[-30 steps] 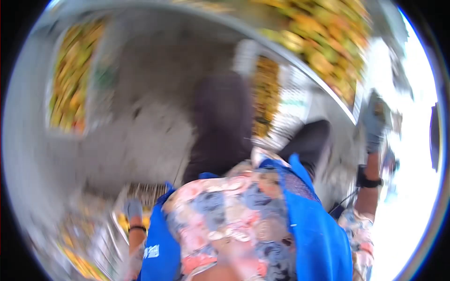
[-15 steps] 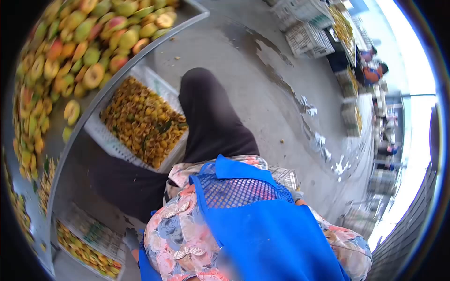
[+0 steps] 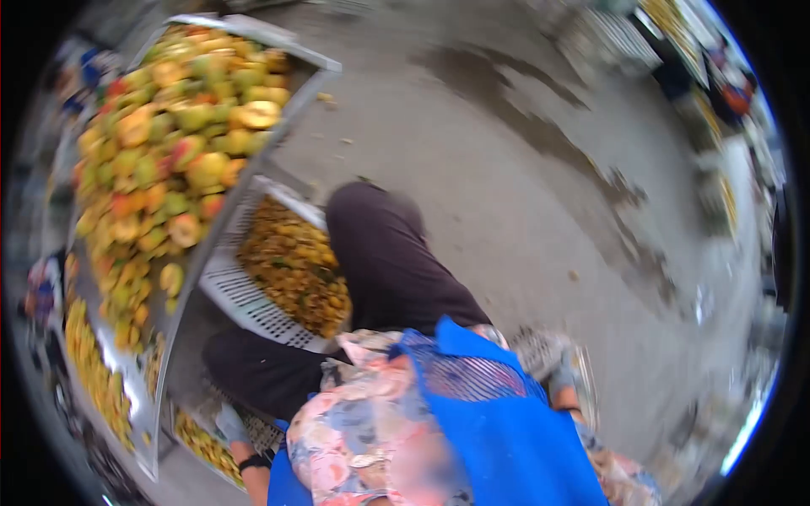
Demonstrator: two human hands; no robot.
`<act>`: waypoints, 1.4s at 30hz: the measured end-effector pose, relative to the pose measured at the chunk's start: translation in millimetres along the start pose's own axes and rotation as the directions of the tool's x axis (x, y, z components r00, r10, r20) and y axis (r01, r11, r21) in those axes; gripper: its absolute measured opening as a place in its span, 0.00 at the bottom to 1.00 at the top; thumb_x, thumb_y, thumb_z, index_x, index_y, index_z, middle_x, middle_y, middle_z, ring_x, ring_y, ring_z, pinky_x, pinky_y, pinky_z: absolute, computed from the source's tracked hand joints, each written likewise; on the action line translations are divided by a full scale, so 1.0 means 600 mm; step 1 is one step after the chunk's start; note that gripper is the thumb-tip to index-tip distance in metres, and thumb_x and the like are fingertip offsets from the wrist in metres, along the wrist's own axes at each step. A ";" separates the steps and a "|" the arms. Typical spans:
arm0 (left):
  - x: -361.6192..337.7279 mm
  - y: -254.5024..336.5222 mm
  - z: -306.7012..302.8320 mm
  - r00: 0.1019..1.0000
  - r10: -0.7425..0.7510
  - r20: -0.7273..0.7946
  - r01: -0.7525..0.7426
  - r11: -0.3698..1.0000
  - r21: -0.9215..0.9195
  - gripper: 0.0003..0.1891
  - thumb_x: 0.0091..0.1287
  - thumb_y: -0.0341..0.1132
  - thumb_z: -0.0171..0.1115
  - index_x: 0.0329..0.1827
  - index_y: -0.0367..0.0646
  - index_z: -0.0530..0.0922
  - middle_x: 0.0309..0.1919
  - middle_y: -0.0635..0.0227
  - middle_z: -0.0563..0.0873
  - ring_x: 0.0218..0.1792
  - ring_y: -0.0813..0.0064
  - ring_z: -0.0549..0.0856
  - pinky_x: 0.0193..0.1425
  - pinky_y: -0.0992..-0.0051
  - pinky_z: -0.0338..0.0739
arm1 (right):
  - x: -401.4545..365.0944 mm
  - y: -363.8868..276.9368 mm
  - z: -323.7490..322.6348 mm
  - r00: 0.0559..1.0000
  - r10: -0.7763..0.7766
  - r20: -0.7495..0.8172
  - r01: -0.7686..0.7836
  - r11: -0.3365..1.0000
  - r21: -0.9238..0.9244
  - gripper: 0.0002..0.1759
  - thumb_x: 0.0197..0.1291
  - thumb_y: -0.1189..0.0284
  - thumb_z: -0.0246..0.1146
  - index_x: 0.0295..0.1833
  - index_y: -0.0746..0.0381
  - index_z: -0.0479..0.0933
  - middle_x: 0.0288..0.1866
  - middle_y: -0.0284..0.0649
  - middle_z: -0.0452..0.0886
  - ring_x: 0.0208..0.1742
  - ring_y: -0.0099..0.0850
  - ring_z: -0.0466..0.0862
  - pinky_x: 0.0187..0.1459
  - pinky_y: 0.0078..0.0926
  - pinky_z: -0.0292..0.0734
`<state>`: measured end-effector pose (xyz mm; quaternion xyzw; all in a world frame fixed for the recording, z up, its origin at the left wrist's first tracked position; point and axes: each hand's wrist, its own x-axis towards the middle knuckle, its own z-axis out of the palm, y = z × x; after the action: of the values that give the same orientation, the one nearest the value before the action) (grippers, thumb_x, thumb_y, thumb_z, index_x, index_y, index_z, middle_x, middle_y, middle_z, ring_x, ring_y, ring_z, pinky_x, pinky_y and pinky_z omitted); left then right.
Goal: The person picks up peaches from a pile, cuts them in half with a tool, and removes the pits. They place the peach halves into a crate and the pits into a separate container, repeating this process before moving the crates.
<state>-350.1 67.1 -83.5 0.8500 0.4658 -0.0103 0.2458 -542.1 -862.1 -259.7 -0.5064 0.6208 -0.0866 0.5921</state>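
My left hand (image 3: 228,423), in a grey glove with a dark band at the wrist, reaches down beside my left leg. It is at the light slatted end of a low crate of cut fruit (image 3: 209,447); its fingers are blurred. At my right hip, my right hand (image 3: 570,375), also gloved, hangs against a pale plastic crate (image 3: 533,350). I cannot tell whether it grips the crate. A white crate (image 3: 245,299) of brown-yellow fruit pieces (image 3: 295,266) stands between my legs, partly under the table edge.
Halved yellow, green and red fruit is heaped on a metal-edged table (image 3: 274,139) at the left. Wet patches (image 3: 540,126) mark the concrete floor (image 3: 506,219). Stacked crates (image 3: 607,42) and a person in orange (image 3: 737,99) are at the far right.
The view has swung, so the table and my legs sit lower and further right in it. My left forearm and both gloved hands show more now.
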 end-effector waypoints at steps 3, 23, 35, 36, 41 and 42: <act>-0.039 0.079 -0.045 0.977 -0.019 -0.214 0.011 0.999 -0.039 0.26 0.75 0.48 0.52 0.53 0.29 0.84 0.43 0.58 0.90 0.42 0.65 0.86 0.50 0.67 0.79 | 0.049 -0.079 0.094 0.980 -0.027 -0.198 -0.026 0.965 -0.262 0.26 0.62 0.50 0.61 0.52 0.60 0.82 0.35 0.34 0.81 0.33 0.27 0.78 0.31 0.34 0.73; -0.122 0.674 -0.061 0.749 0.653 -0.111 -0.551 0.520 -0.652 0.13 0.74 0.34 0.58 0.48 0.34 0.86 0.40 0.68 0.90 0.42 0.83 0.84 0.51 0.78 0.79 | -0.051 -0.719 0.375 0.679 -0.634 0.371 0.708 0.699 -0.103 0.15 0.60 0.80 0.66 0.53 0.64 0.77 0.38 0.28 0.78 0.32 0.21 0.76 0.37 0.24 0.77; -0.318 0.799 -0.062 0.329 0.793 -0.512 -0.812 -0.039 -0.582 0.44 0.65 0.45 0.70 0.79 0.35 0.57 0.70 0.50 0.69 0.68 0.63 0.72 0.72 0.67 0.68 | -0.652 -0.970 0.560 -0.155 -0.741 0.653 0.911 0.148 0.384 0.20 0.58 0.75 0.68 0.57 0.65 0.78 0.46 0.38 0.82 0.41 0.31 0.83 0.43 0.30 0.80; -0.324 0.792 -0.087 0.357 0.693 -0.627 -0.855 -0.028 -0.518 0.45 0.65 0.42 0.71 0.80 0.35 0.56 0.71 0.51 0.68 0.69 0.63 0.71 0.73 0.67 0.67 | -0.706 -0.970 0.583 -0.259 -0.703 0.663 0.895 0.083 0.438 0.21 0.57 0.74 0.68 0.57 0.65 0.77 0.46 0.39 0.82 0.42 0.32 0.83 0.43 0.31 0.80; -0.294 0.641 -0.197 0.565 0.179 -0.805 -0.815 -0.026 -0.578 0.36 0.69 0.28 0.65 0.79 0.38 0.58 0.64 0.63 0.73 0.62 0.75 0.75 0.64 0.73 0.75 | -0.984 -0.881 0.653 -0.765 -0.365 0.532 0.607 -0.129 0.784 0.28 0.51 0.71 0.72 0.59 0.66 0.76 0.49 0.43 0.80 0.45 0.39 0.83 0.46 0.35 0.80; -0.278 0.588 -0.208 0.465 0.129 -0.876 -0.878 0.192 -0.438 0.35 0.70 0.33 0.63 0.78 0.38 0.59 0.65 0.60 0.72 0.64 0.71 0.74 0.65 0.70 0.74 | -1.038 -0.844 0.658 -0.848 -0.277 0.451 0.499 -0.135 0.856 0.29 0.50 0.71 0.72 0.59 0.66 0.75 0.49 0.44 0.80 0.45 0.40 0.82 0.46 0.36 0.80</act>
<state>-190.0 -168.0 211.1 0.6284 0.0981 0.6322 0.4425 -84.0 -451.6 389.7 -0.7024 -0.5675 -0.1022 0.4173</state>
